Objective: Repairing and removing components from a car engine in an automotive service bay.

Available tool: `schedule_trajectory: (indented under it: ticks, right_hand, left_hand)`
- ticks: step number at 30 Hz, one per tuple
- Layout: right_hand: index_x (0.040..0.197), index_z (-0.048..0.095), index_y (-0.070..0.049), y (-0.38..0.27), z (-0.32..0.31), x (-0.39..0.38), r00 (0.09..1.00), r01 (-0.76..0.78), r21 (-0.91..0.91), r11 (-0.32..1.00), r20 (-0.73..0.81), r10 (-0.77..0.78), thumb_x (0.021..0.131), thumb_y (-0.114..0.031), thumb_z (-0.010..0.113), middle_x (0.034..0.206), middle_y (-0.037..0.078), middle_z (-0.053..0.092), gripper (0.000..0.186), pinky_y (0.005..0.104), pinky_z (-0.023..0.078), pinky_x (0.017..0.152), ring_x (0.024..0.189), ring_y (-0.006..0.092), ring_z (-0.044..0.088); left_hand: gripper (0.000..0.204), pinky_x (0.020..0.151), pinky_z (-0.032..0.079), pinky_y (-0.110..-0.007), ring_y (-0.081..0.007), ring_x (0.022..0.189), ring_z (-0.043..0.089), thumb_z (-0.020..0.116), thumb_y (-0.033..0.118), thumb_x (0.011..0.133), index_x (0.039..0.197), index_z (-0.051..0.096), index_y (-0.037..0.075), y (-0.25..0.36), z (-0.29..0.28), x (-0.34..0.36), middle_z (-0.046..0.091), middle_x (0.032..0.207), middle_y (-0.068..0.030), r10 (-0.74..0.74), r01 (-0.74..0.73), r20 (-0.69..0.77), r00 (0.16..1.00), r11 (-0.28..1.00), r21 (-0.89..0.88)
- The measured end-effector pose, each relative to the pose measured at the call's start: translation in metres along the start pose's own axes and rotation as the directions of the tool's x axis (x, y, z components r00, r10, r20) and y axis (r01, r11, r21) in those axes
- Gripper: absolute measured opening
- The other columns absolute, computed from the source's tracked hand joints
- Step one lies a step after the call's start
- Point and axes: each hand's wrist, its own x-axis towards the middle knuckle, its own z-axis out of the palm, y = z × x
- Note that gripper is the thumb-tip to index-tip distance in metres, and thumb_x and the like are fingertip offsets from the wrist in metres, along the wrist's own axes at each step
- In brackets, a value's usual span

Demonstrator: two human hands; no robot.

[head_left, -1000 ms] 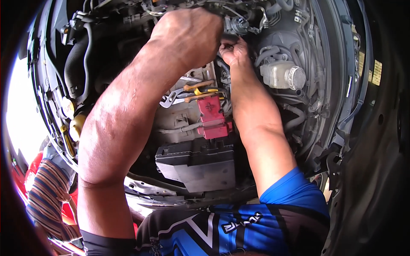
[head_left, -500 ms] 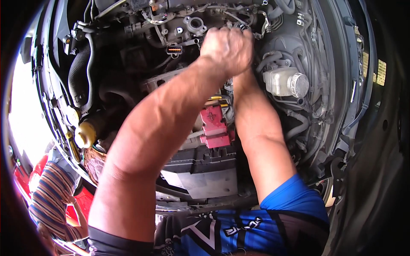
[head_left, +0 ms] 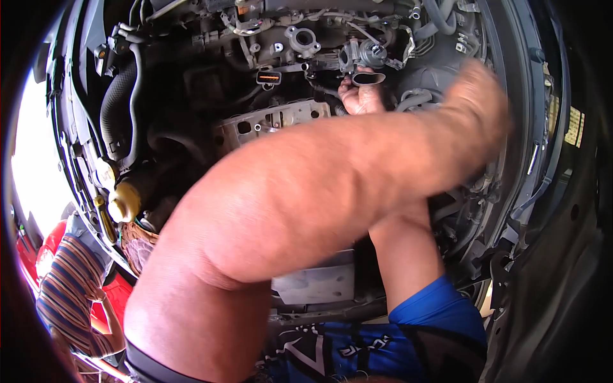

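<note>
My right hand (head_left: pixel 357 96) is closed around a short tube (head_left: pixel 368 79) with a dark oval opening, just below a round metal valve assembly (head_left: pixel 372 55). My left arm crosses over my right forearm, and my left hand (head_left: pixel 474 102) is at the far right of the engine bay, smeared by motion, so its fingers are unclear. Left of the valve is a metal flange (head_left: pixel 301 41) with an open bore. A pale bracket plate (head_left: pixel 230 131) shows above my left forearm, which hides most of what lies below.
Hoses (head_left: pixel 434 19) run along the upper right. A ribbed hose (head_left: pixel 118 96) and a yellow cap (head_left: pixel 124 203) sit at the left. The engine bay's edge (head_left: pixel 536 159) curves along the right. A person in a striped shirt (head_left: pixel 70 287) bends beside red objects at the lower left.
My left hand has swept rightward from above my right hand to the bay's right side. The tube in my right hand has come into view; the red terminal cover is now hidden.
</note>
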Motion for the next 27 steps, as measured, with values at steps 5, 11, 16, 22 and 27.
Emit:
schedule_trajectory:
  ticks: [5,11,16,22,27]
  right_hand:
    - [0.090,0.056,-0.015,0.006,-0.014,0.015,0.993,0.004,-0.014,1.000,0.115,-0.002,0.083,-0.023,0.073,0.079,0.004,0.052,0.020,0.0358,0.042,0.061,0.069,0.0211,0.050]
    - [0.089,0.057,-0.015,-0.009,-0.029,0.025,0.975,-0.108,-0.050,0.993,0.190,0.116,0.084,-0.024,0.073,0.078,0.003,0.054,0.019,0.0357,0.042,0.060,0.069,0.0206,0.051]
    - [0.089,0.058,-0.016,-0.012,-0.034,0.036,0.942,-0.205,-0.090,0.975,0.253,0.221,0.084,-0.025,0.073,0.078,0.003,0.055,0.018,0.0356,0.042,0.059,0.068,0.0202,0.052]
    - [0.088,0.058,-0.016,0.012,-0.022,0.013,0.967,-0.134,-0.076,0.988,0.208,0.147,0.085,-0.027,0.072,0.077,0.002,0.056,0.018,0.0350,0.042,0.057,0.068,0.0196,0.053]
    - [0.086,0.058,-0.016,0.000,-0.014,0.011,0.985,-0.089,-0.132,0.987,0.135,0.107,0.086,-0.030,0.070,0.078,0.002,0.058,0.018,0.0343,0.040,0.054,0.068,0.0191,0.054]
  left_hand:
    - [0.031,0.078,0.053,-0.046,-0.0185,0.108,0.068,0.059,0.029,0.095,0.119,0.073,0.014,-0.060,0.099,-0.021,0.072,0.120,-0.0018,-0.439,0.460,0.410,0.799,0.886,0.053]
    - [0.025,0.072,0.054,-0.043,-0.0222,0.098,0.071,0.060,0.020,0.093,0.112,0.074,0.011,-0.051,0.082,-0.023,0.074,0.110,-0.0053,-0.375,0.335,0.391,0.840,0.927,0.169]
    - [0.017,0.056,0.052,-0.046,-0.0219,0.086,0.069,0.066,0.013,0.085,0.095,0.072,0.001,-0.005,0.041,0.001,0.068,0.086,-0.0149,-0.124,0.152,-0.249,0.961,0.984,0.095]
    - [0.034,0.068,0.058,-0.039,-0.0266,0.087,0.071,0.059,0.031,0.089,0.100,0.068,0.001,-0.032,0.122,-0.014,0.069,0.087,-0.0116,-0.583,0.591,-0.154,0.798,0.806,0.010]
    - [0.019,0.066,0.057,-0.039,-0.0277,0.084,0.071,0.060,0.018,0.083,0.088,0.067,0.001,-0.009,0.072,0.018,0.071,0.091,-0.0199,-0.284,0.272,-0.345,0.895,0.959,-0.083]
